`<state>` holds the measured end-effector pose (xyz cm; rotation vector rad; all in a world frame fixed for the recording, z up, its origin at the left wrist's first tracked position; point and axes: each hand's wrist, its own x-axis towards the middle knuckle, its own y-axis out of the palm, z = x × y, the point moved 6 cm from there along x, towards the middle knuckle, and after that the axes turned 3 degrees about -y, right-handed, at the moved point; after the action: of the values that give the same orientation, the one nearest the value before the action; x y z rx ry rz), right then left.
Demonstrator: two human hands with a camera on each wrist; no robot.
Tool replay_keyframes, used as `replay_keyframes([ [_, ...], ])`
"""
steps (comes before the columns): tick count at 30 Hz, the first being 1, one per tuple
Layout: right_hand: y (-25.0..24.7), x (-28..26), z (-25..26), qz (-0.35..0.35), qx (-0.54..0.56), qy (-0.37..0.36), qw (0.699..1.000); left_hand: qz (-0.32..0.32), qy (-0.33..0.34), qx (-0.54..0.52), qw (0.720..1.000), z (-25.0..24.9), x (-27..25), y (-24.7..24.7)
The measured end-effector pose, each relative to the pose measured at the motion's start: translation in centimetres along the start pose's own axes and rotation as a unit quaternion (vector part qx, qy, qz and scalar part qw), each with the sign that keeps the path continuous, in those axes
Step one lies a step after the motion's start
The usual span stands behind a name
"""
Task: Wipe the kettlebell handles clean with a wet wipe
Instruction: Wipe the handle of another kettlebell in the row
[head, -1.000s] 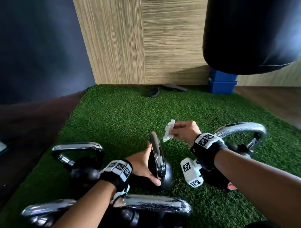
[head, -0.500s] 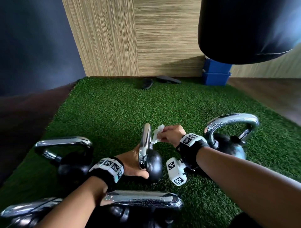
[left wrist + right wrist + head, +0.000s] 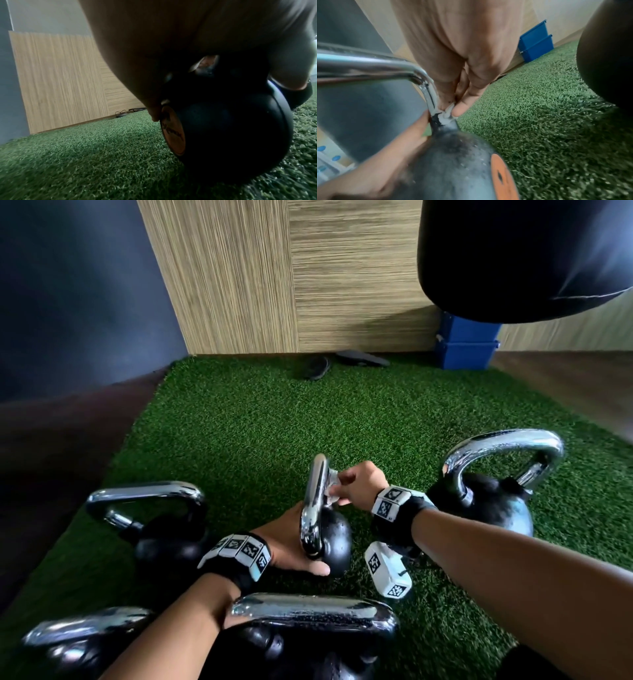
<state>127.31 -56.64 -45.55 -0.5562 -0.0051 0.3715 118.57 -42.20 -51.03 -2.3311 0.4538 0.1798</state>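
Observation:
A small black kettlebell (image 3: 335, 539) with a chrome handle (image 3: 317, 494) stands mid-turf. My left hand (image 3: 294, 546) cups its ball from the left, thumb along the near side; in the left wrist view the fingers (image 3: 154, 105) curl over the ball (image 3: 231, 128) beside its orange label. My right hand (image 3: 342, 491) pinches a crumpled white wet wipe (image 3: 329, 491) against the handle's right upright. In the right wrist view the wipe (image 3: 445, 117) sits where the handle (image 3: 426, 86) meets the ball (image 3: 453, 162).
More chrome-handled kettlebells stand around: one left (image 3: 154, 522), a larger one right (image 3: 489, 491), two at the near edge (image 3: 308, 614). A black punching bag (image 3: 513, 251) hangs at upper right. Blue boxes (image 3: 466, 344) and sandals (image 3: 342, 362) lie by the wooden wall.
My right hand has come down with the wipe from above the handle onto its right upright near the ball. My left hand keeps its hold on the ball.

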Motion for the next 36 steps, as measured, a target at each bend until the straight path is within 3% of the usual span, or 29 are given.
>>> replay_keyframes([
  [4, -0.8, 0.9, 0.9, -0.046, 0.036, -0.039, 0.998, -0.029, -0.015, 0.08, 0.996, 0.2, 0.0, 0.0],
  [8, -0.1, 0.9, 0.4, -0.036, 0.087, -0.052, 0.994, -0.036, 0.006, 0.086, 0.996, 0.2, 0.2, 0.0],
  [10, -0.5, 1.3, 0.7, -0.045, 0.074, -0.056, 0.995, -0.028, 0.006, 0.091, 0.995, 0.0, 0.3, -0.2],
  [15, -2.2, 1.6, 4.8, -0.076, -0.008, -0.16, 0.984, -0.015, 0.001, 0.133, 0.991, 0.3, 0.5, -0.5],
  [18, -1.3, 1.5, 5.5, -0.047, -0.017, -0.179, 0.983, -0.012, 0.007, 0.131, 0.991, 0.2, 0.5, -0.8],
  [26, -2.1, 0.6, 8.7, -0.041, -0.166, -0.253, 0.952, -0.005, -0.017, 0.078, 0.997, -0.3, 0.3, -1.1],
  [31, -0.9, -0.8, 10.1, 0.045, -0.173, -0.274, 0.945, -0.007, -0.035, 0.039, 0.999, 0.5, 0.0, -1.4],
  [36, -0.3, -1.3, 11.1, 0.064, -0.122, -0.241, 0.961, -0.042, -0.044, 0.038, 0.997, 0.7, -0.1, -2.1],
])
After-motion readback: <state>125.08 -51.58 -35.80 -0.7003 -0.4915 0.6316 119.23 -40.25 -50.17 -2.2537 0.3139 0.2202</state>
